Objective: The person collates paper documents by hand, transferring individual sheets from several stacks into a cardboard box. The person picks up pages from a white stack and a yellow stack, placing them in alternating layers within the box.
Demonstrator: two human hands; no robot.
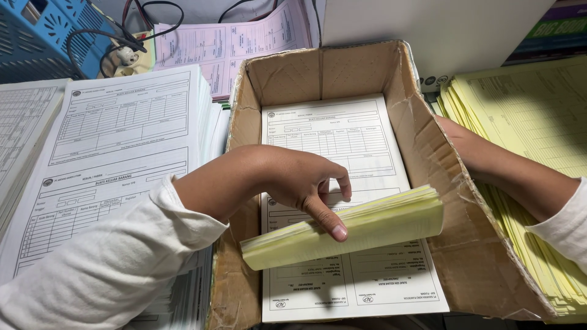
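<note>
A: Fig. shows what, L side first?

B: I see the left hand [299, 183] reaching from the left into a cardboard box [446, 201]. Its fingers [327, 221] are closed on a thick bundle of yellow and white forms [361, 229], thumb pressed on the bundle's near edge, other fingers curled over the top. Bundle sits inside the box, tilted, left end lower, resting across the white printed sheets [342, 146] that line the box bottom.

A: And the R hand?

B: Right forearm [507, 174] comes in from the right, outside the box wall. The hand itself is hidden behind the cardboard, so I can't tell if its fingers are open or closed. Both arms wear white sleeves.

A: Box condition?

B: Open-topped, worn, flaps creased; right wall leans outward.

A: Surroundings, pls.

B: Left of the box, touching it: a tall stack of white printed forms [122, 140]. Further left, another grey-white stack [24, 128] at frame edge. Right of the box, under the forearm: a fanned stack of yellow forms [532, 104]. Behind the box: pink sheets [232, 43], partly covered by its back wall. Top-left corner: a blue plastic basket [43, 30] w/ black cables [116, 36] beside it. The table itself is hidden under the paper.
</note>
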